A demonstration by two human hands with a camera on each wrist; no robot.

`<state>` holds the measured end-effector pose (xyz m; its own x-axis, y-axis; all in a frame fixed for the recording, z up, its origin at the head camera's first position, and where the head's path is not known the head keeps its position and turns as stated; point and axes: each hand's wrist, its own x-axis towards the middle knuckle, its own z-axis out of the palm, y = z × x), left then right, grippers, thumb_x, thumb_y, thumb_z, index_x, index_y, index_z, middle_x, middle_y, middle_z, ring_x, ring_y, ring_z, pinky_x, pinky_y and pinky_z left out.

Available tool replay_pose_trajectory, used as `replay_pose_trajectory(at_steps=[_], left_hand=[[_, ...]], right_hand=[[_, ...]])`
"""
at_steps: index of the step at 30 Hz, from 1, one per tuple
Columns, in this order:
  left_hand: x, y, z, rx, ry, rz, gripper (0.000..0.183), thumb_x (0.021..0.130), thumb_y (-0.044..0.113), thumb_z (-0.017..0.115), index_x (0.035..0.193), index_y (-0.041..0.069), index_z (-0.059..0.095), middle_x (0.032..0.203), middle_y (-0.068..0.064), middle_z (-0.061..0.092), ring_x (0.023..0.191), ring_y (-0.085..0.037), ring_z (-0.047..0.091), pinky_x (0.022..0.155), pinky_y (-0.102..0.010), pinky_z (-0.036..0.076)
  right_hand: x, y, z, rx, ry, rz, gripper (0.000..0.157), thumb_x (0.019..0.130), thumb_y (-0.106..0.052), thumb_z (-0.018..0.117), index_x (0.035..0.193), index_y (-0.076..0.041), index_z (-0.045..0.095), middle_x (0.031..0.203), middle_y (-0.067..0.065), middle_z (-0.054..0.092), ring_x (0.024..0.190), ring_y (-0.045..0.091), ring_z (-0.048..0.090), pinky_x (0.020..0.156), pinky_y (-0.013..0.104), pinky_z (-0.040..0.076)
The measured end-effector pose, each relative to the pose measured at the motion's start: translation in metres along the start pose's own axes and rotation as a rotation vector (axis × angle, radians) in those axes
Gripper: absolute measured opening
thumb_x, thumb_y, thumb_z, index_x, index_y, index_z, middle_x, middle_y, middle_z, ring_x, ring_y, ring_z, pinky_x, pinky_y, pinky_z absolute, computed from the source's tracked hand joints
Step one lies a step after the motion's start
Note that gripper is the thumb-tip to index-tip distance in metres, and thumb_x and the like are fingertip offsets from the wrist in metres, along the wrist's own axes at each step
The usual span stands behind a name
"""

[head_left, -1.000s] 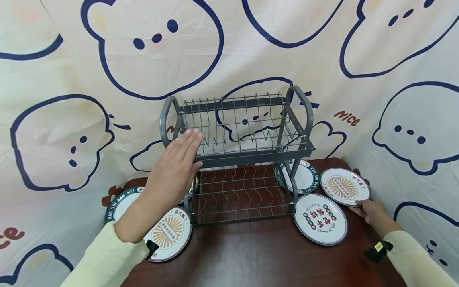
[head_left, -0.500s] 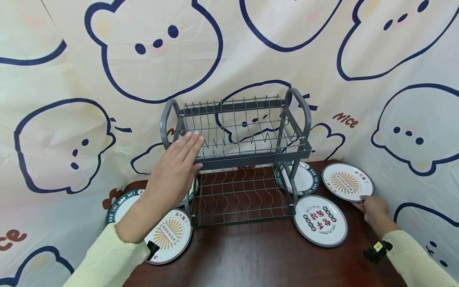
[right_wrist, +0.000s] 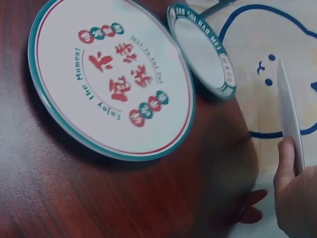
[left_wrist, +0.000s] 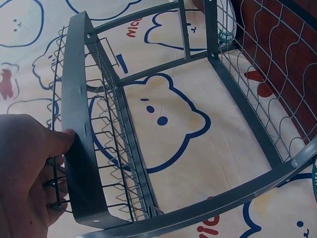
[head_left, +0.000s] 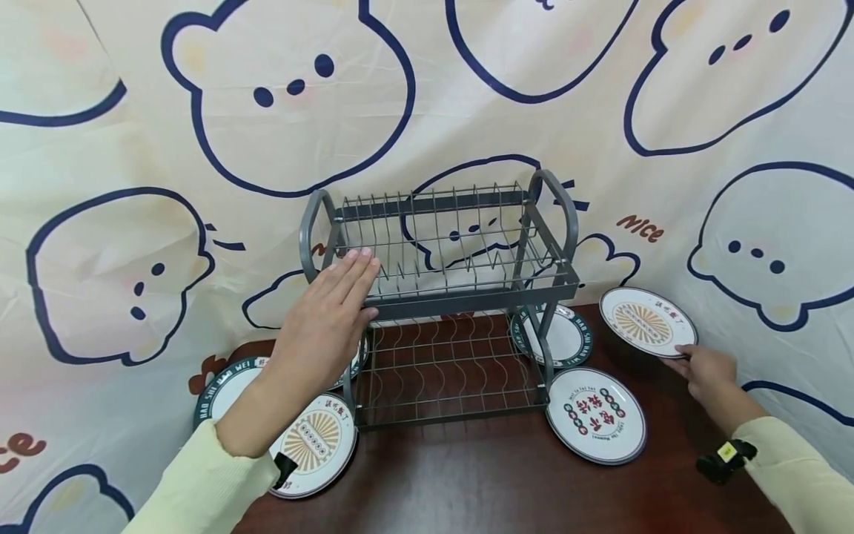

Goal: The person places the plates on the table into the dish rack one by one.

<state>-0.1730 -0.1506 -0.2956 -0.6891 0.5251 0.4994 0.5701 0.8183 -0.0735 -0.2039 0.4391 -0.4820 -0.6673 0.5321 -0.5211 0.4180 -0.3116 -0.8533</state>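
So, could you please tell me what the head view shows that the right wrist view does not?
Only the head view: the left hand gripping the upper rack shelf, and the plates on the left.
Only the right wrist view: the held plate edge-on.
Both: the right hand holding it, a red-lettered plate, a green-rimmed plate, table and patterned cloth.

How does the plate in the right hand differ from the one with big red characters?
The sunburst plate is held off the table by the right hand; the red-lettered plate rests on the table. The sunburst plate bears tan rays; the red-lettered plate bears red characters. Both are round and mostly white.
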Motion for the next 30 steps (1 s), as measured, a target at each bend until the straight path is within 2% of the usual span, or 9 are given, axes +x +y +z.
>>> replay_pose_trajectory(at_steps=[2,6,10,16,22,26,30], left_hand=[[0.000,0.000,0.000,0.001,0.003,0.000,0.060,0.104,0.022,0.060,0.157,0.002,0.039,0.165,-0.015,0.035,0.155,-0.032,0.033,0.127,-0.050,0.032],[0.000,-0.001,-0.001,0.002,0.009,0.000,0.060,0.104,0.022,0.060,0.156,0.002,0.040,0.165,-0.015,0.035,0.154,-0.032,0.034,0.126,-0.050,0.033],[0.000,-0.001,0.000,-0.005,0.011,-0.005,0.059,0.104,0.022,0.060,0.156,0.003,0.040,0.165,-0.014,0.035,0.155,-0.031,0.034,0.127,-0.049,0.032],[0.000,0.000,0.000,-0.010,0.006,-0.006,0.060,0.105,0.023,0.059,0.157,0.004,0.038,0.165,-0.014,0.035,0.155,-0.031,0.033,0.128,-0.048,0.030],[-0.001,-0.001,0.001,-0.007,0.023,0.002,0.059,0.104,0.022,0.060,0.156,0.003,0.041,0.164,-0.015,0.038,0.154,-0.031,0.035,0.127,-0.048,0.032],[-0.002,-0.002,0.002,-0.002,0.031,0.009,0.058,0.103,0.022,0.061,0.155,0.002,0.043,0.163,-0.016,0.039,0.153,-0.031,0.036,0.126,-0.049,0.034],[-0.002,-0.002,0.003,-0.001,0.031,0.009,0.059,0.104,0.022,0.061,0.156,0.003,0.041,0.164,-0.015,0.037,0.154,-0.030,0.034,0.127,-0.048,0.032]], right_hand=[[-0.003,-0.006,0.003,0.009,-0.022,-0.008,0.064,0.102,-0.003,0.050,0.160,-0.006,0.023,0.110,-0.003,0.052,0.062,0.001,0.070,0.085,0.024,0.063],[-0.009,-0.016,0.009,0.033,-0.050,-0.010,0.065,0.102,-0.002,0.052,0.160,-0.008,0.023,0.107,-0.004,0.054,0.063,0.003,0.071,0.085,0.024,0.063],[-0.016,-0.024,0.015,0.033,-0.086,-0.024,0.071,0.102,-0.003,0.051,0.163,-0.005,0.014,0.103,-0.004,0.056,0.063,0.003,0.071,0.083,0.023,0.063],[-0.024,-0.034,0.022,0.038,-0.148,-0.060,0.069,0.104,-0.005,0.048,0.163,-0.001,0.012,0.072,-0.011,0.062,0.065,0.005,0.072,0.079,0.022,0.064],[-0.033,-0.041,0.026,-0.031,-0.191,-0.099,0.068,0.106,-0.009,0.046,0.163,0.001,0.011,0.075,-0.013,0.064,0.069,0.004,0.073,0.083,0.023,0.063],[-0.039,-0.047,0.030,-0.032,-0.183,-0.107,0.067,0.107,-0.011,0.045,0.163,-0.001,0.010,0.081,-0.012,0.061,0.069,0.004,0.073,0.083,0.023,0.063],[-0.044,-0.056,0.032,-0.014,-0.176,-0.118,0.067,0.107,-0.012,0.044,0.164,-0.002,0.010,0.079,-0.012,0.062,0.068,0.004,0.073,0.082,0.023,0.063]])
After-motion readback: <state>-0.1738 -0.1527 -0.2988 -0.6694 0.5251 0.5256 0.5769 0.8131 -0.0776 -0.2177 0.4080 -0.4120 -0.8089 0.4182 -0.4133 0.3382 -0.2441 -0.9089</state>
